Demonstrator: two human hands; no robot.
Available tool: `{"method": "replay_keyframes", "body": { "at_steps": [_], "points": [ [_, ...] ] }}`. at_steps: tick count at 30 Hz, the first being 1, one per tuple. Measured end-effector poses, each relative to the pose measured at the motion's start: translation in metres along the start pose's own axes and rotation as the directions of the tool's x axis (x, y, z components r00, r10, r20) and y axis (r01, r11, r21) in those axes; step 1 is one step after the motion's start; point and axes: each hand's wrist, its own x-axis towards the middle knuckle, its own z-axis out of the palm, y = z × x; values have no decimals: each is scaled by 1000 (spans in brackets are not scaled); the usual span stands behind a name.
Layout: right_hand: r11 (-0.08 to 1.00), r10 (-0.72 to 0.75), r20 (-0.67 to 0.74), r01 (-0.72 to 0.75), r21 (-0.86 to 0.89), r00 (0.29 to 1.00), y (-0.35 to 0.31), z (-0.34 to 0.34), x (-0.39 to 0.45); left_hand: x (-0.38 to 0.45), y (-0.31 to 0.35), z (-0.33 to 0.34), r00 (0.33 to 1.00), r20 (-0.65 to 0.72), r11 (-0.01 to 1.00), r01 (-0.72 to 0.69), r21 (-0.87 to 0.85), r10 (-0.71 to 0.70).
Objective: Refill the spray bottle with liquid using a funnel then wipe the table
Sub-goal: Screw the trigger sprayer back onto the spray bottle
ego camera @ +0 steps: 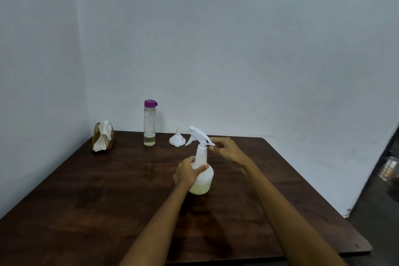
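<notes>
In the head view, a white spray bottle [201,176] stands upright on the dark wooden table [86,201], a little right of the frame's centre, with pale yellowish liquid in its lower part. The left hand [187,174] is wrapped around the bottle's shoulder and neck from the left, thumb across the front, grasping it firmly. The right hand [225,149] sits just up and to the right of it, its fingertips pinched on the rear end of the white trigger head [199,136], which sits on the bottle's neck with the nozzle pointing toward the upper left. Both forearms run in from the bottom edge of the frame.

Behind the bottle, toward the wall, a white funnel [177,139] rests mouth-down with its spout up, just left of the trigger head and apart from both hands. Further left stands a clear bottle with a purple cap [149,123], holding a little yellowish liquid at the bottom. At the table's far left corner is a tissue holder [103,138] with white tissue in it.
</notes>
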Motion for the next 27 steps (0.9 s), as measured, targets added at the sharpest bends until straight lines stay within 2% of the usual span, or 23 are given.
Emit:
{"method": "replay_keyframes", "body": {
  "at_steps": [3,6,9,13,15,17,19,21,22,24,27],
  "points": [
    [994,37,-38,-33,102,999,4,5,-10,-1,1,1,1000,0,1000,10,4,-10],
    [944,163,-200,-94,315,966,6,15,-19,-3,4,1,1000,-4,1000,17,12,-17],
    [929,243,-297,-133,346,923,11,26,-21,-4,6,0,1000,-7,1000,18,26,-18],
    [882,246,-132,-165,442,960,7,43,-14,-5,9,0,1000,-1,999,10,48,-10],
    [903,243,-171,-158,400,955,7,56,-12,-7,9,0,1000,-21,998,9,58,-7],
    [889,281,-324,-118,442,904,12,63,-17,-8,10,0,999,-39,998,11,68,-9],
    [832,367,-449,-72,550,815,19,62,-24,-8,10,1,999,-39,997,12,71,-9],
    [812,418,-518,-52,581,747,25,56,-26,-7,12,1,999,-40,997,20,76,-17],
    [811,424,-529,-49,583,735,26,53,-26,-6,13,1,999,-41,997,26,79,-23],
    [810,410,-509,-46,584,757,22,48,-23,-5,12,2,999,-36,996,28,82,-25],
    [801,367,-353,-100,591,860,14,49,-14,-5,10,3,999,-29,997,23,70,-21]
  ]
}}
